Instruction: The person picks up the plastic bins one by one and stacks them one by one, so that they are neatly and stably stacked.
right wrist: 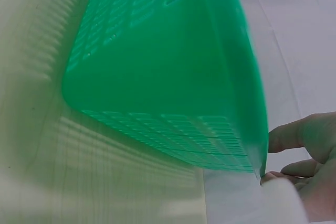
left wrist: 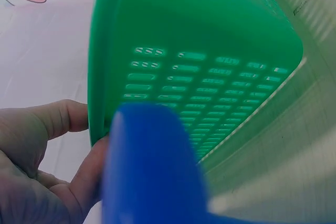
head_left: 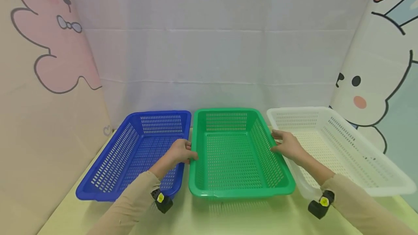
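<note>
head view: left hand (head_left: pixel 179 151) and right hand (head_left: pixel 288 144) pinch opposite sides of the green basket (head_left: pixel 241 193), between blue basket (head_left: pixel 160 112) and white basket (head_left: pixel 300 109), probably for an even hold.

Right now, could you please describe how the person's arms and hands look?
The left hand and the right hand wear no gloves. The left sleeve and the right sleeve are beige. Near each cuff sits a small black boxy device with a yellow marking.
</note>
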Demonstrator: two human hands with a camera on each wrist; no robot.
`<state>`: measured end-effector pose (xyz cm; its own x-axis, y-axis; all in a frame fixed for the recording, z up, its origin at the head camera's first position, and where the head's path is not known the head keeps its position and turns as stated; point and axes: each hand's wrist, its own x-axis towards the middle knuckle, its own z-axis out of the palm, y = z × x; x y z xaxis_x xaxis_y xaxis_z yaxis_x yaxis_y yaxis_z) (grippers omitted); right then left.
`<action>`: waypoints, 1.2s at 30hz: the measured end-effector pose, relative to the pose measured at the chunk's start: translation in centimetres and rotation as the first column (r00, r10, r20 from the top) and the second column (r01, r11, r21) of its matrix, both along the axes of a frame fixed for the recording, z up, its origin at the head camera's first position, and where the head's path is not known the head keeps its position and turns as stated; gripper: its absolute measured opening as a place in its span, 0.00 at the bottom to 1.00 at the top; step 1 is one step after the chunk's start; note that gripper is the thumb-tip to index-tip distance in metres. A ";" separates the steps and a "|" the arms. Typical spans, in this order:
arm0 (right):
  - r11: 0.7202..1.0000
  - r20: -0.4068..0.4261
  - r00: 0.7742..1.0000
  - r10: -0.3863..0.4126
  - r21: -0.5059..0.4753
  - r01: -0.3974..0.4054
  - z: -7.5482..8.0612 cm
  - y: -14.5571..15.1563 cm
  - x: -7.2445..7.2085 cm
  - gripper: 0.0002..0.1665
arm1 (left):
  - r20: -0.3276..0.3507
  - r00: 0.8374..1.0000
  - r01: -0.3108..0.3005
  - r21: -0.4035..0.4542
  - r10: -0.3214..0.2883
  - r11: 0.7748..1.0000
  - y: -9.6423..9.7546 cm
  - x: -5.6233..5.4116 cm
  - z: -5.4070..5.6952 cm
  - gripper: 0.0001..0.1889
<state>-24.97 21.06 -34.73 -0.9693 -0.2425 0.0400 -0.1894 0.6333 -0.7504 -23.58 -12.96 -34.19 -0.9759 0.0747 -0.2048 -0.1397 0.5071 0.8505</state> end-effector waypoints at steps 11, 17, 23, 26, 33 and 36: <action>0.999 -0.006 1.000 0.020 -0.038 -0.020 0.1 -0.1 0.5 0.43 | 0.003 0.999 -0.040 0.126 0.040 0.991 -0.1 0.0 -0.1 0.25; 0.997 0.010 1.000 -0.006 -0.078 0.007 0.1 0.2 0.4 0.40 | 0.000 0.999 -0.051 0.173 0.052 0.984 -0.5 0.0 0.4 0.26; 0.986 0.102 0.995 -0.020 -0.160 0.036 0.1 0.2 0.2 0.36 | -0.014 0.997 -0.067 0.215 0.072 0.974 -0.6 0.2 0.7 0.26; 0.981 0.136 0.991 -0.021 -0.190 0.046 0.2 0.0 0.3 0.36 | -0.018 0.997 -0.074 0.222 0.079 0.972 -0.7 0.2 0.7 0.26; 0.967 0.136 0.991 -0.015 -0.249 0.048 0.3 -0.4 0.6 0.35 | -0.021 0.997 -0.071 0.227 0.078 0.971 -0.9 0.6 0.8 0.26; 0.962 0.116 0.993 -0.027 -0.266 0.057 0.5 -0.6 0.7 0.35 | -0.024 0.997 -0.065 0.241 0.072 0.968 -1.2 0.9 1.1 0.27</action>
